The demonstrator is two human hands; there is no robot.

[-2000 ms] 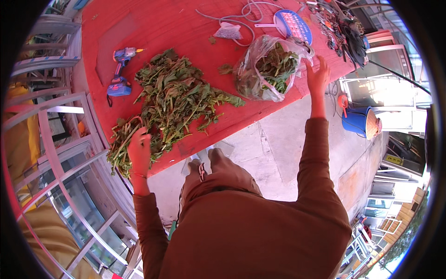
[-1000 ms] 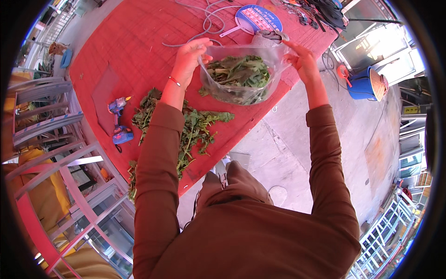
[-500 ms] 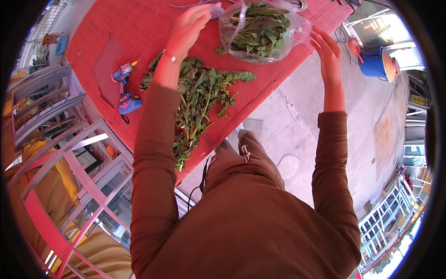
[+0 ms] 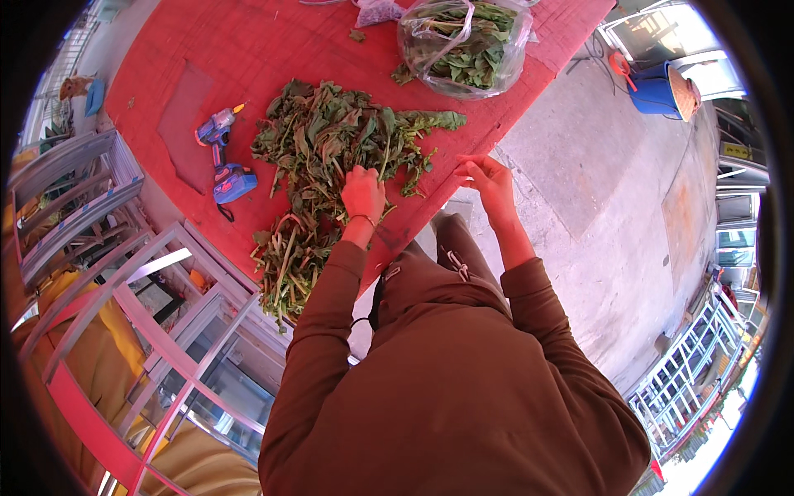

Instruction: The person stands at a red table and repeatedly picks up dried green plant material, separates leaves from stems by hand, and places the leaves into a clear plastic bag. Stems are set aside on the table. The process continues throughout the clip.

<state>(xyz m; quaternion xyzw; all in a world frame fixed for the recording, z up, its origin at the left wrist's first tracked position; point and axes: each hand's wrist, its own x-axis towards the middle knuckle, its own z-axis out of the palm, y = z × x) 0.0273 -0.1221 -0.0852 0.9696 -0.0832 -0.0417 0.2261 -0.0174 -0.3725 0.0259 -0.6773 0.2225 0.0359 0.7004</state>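
Viewing from the head camera, the sole view, I find the left hand point(image 4: 362, 194) lowered onto the near right part of a heap of leafy greens point(image 4: 318, 140) in the middle of the red tabletop point(image 4: 182, 50). Its back faces up and its fingers curl down among the stems; whether they grasp any cannot be told, as the fingertips are hidden. The posture suits reaching into a loose, tangled heap from above.

The right hand point(image 4: 490, 186) is raised at the near right table edge, to the right of the heap and apart from it. Thumb and fingers are loosely bent, with nothing visible between them; it appears released.

Near left, a bunch of stems point(image 4: 285, 264) adjoins the heap and appears to overhang the table edge, probably because the pile spreads to the limit of the surface.

Far right, a clear plastic bag point(image 4: 471, 89) rests on the table, untouched by either hand. More leafy greens point(image 4: 484, 62) fill it, and their bulk presumably keeps its rounded shape. A small packet point(image 4: 378, 10) lies to its left.

Left of the heap, a cordless drill point(image 4: 222, 157) lies apart from the leaves, a position that seemingly keeps it clear of the foliage. On the floor at right stands a blue bucket point(image 4: 649, 91).
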